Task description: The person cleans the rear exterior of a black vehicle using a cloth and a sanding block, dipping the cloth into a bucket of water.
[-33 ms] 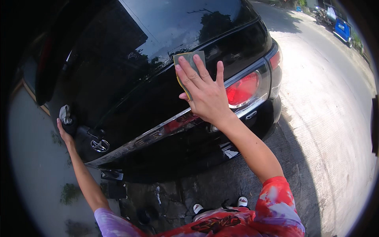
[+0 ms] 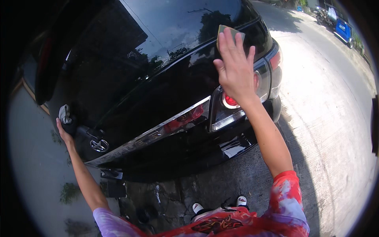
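The rear of a black car fills the middle of the view. My right hand lies flat with fingers stretched over a thin grey-green pad with a yellowish edge, pressing it to the black panel just under the rear window. The wrist crosses in front of the right tail light. At the car's far left side, my left hand is curled at a crumpled grey-white cloth against the bodywork. Most of its fingers are hidden.
A chrome strip and a round chrome emblem cross the tailgate. Below is the dark bumper. My feet in white sandals stand on cracked concrete. A pale wall lies left; a blue vehicle stands far right.
My right hand has slid the pad to the right and farther up along the panel, uncovering the left part of the tail light. My left hand and the cloth have stayed put.
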Demonstrator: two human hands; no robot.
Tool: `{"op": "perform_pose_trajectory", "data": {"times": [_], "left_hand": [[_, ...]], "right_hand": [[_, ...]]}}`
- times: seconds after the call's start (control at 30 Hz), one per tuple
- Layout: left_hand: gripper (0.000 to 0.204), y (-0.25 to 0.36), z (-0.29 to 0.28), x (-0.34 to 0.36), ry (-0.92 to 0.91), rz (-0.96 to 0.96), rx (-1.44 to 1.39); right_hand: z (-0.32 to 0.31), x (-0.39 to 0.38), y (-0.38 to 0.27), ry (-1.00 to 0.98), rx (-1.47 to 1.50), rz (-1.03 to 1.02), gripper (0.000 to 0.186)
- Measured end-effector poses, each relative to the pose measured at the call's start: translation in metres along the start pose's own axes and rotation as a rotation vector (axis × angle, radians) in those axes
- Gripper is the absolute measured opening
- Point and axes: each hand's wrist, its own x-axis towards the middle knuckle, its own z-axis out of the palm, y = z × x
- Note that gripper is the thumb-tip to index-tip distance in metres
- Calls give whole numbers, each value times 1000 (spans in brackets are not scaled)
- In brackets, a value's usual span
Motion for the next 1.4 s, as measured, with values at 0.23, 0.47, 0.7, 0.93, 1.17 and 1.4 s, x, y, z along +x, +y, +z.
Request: {"op": "perform_pose_trajectory", "data": {"times": [0.23, 0.47, 0.7, 0.93, 1.17, 1.4], "left_hand": [[67, 3, -20, 17, -31, -24, 44], [67, -9, 18, 2, -33, -68, -36], [65, -6, 4, -7, 16, -24, -24], [58, -22, 34, -4, -25, 34, -66], [61, -11, -7, 7, -51, 76, 59], [64, -11, 27, -10, -75, 113, -15]], "right_hand": [[23, -14, -20, 90, 69, 296, 74], [-15, 69, 125, 184, -9, 533, 65], [34, -8, -25, 12, -77, 228, 80], [-5, 35, 95, 191, -108, 752, 72], [56, -22, -144, -210, -68, -116, 86], [35, -5, -40, 112, -90, 641, 73]]}}
